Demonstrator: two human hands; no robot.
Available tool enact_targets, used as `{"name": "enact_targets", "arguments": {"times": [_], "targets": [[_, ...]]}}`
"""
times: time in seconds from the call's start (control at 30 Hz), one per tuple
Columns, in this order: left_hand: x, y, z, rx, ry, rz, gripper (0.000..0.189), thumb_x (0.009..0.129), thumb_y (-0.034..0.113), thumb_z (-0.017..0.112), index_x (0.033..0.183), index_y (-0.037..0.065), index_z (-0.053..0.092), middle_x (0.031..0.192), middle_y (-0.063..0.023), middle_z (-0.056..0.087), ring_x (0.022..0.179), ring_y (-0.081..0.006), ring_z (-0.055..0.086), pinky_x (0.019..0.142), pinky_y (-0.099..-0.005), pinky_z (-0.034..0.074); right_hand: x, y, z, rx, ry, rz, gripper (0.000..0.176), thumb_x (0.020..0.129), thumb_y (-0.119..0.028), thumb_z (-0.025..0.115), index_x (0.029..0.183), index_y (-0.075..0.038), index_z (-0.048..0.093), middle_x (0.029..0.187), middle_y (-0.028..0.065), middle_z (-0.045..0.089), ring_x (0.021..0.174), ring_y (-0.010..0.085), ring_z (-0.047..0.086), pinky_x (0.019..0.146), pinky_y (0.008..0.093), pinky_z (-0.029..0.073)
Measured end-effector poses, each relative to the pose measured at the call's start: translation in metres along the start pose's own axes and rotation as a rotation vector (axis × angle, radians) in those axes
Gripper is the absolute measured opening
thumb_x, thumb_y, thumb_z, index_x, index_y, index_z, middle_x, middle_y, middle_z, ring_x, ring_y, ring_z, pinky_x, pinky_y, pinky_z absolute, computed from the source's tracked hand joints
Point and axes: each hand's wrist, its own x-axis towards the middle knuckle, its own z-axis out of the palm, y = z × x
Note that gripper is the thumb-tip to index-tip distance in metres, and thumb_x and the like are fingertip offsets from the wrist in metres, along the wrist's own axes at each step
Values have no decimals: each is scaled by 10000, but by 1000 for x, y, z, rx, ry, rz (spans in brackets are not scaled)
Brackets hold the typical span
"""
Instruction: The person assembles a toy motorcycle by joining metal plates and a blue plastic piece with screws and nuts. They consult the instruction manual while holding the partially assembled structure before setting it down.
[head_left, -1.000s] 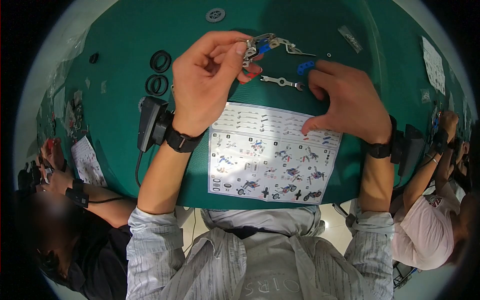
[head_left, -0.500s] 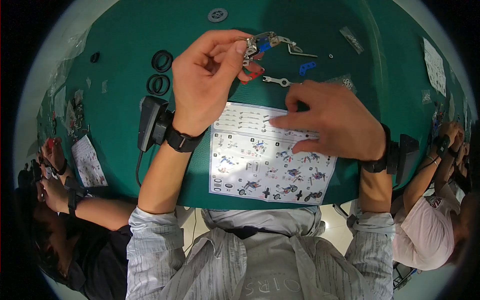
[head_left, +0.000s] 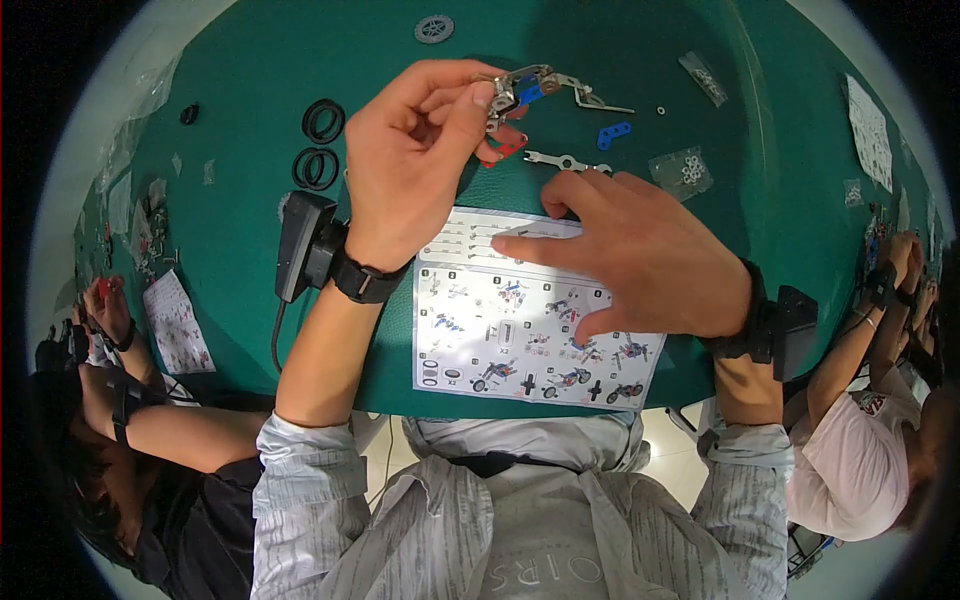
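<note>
My left hand [head_left: 415, 140] is closed on a partly built metal model [head_left: 530, 88] with silver, blue and red pieces, held up over the green table. A thin rod sticks out to its right. My right hand [head_left: 640, 250] has its fingers apart over a printed instruction sheet [head_left: 480, 330], index finger pointing at the row of drawn screws near its top. Just beyond that hand lies a small flat wrench [head_left: 545, 158], partly covered by the knuckles. A blue bracket with holes [head_left: 614, 135] rests behind it.
Black rubber tyres [head_left: 318, 168] lie left of my left hand, with a grey wheel [head_left: 434, 29] at the far edge. Bags of small hardware [head_left: 690, 172] and of screws [head_left: 703, 79] sit at right. Other people work on both sides, one hand [head_left: 108, 308] at far left.
My right hand has moved left across the sheet, its index finger now farther along the top rows. The sheet has shifted slightly left. My left hand holds the model almost still.
</note>
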Motion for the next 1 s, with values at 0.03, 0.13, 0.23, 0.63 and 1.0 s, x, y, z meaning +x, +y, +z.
{"name": "enact_targets", "arguments": {"times": [0.03,0.13,0.23,0.63,1.0], "targets": [[0,0,0,-1,-2,4,252,1048,145,557,1219,-33,609,1011,-161,733,839,-173,724,672,-248,569,0,-2,0,-8,-13,3,816,531,-272,927,1294,-205,647,1089,80,531,1037,282,557,865,387,462],[1,-1,-1,-22,-7,7,252,1047,143,559,1219,-35,609,1012,-162,732,831,-169,721,670,-249,571,2,-4,0,-23,-36,2,850,518,-263,934,1311,-211,633,1159,82,531,1072,281,538,910,388,451],[1,-2,-1,-35,-16,9,251,1046,139,560,1220,-36,609,1014,-164,731,819,-163,716,670,-252,573,1,-5,-1,-6,-37,-14,820,537,-252,929,1303,-210,640,1231,69,534,1114,281,525,957,391,434],[2,-1,1,-87,46,6,208,1010,105,621,1155,-41,649,959,-113,738,774,-103,694,633,-212,544,-1,-4,0,6,-90,-64,846,546,-309,922,1334,-226,625,1509,-7,474,1399,351,373,1114,508,321],[5,-3,0,-107,53,-18,208,1014,105,614,1159,-40,648,954,-112,736,759,-107,695,631,-218,546,-5,33,-14,117,237,-2,430,733,-201,807,1140,-119,693,1184,53,666,1145,303,584,976,437,458]]}}
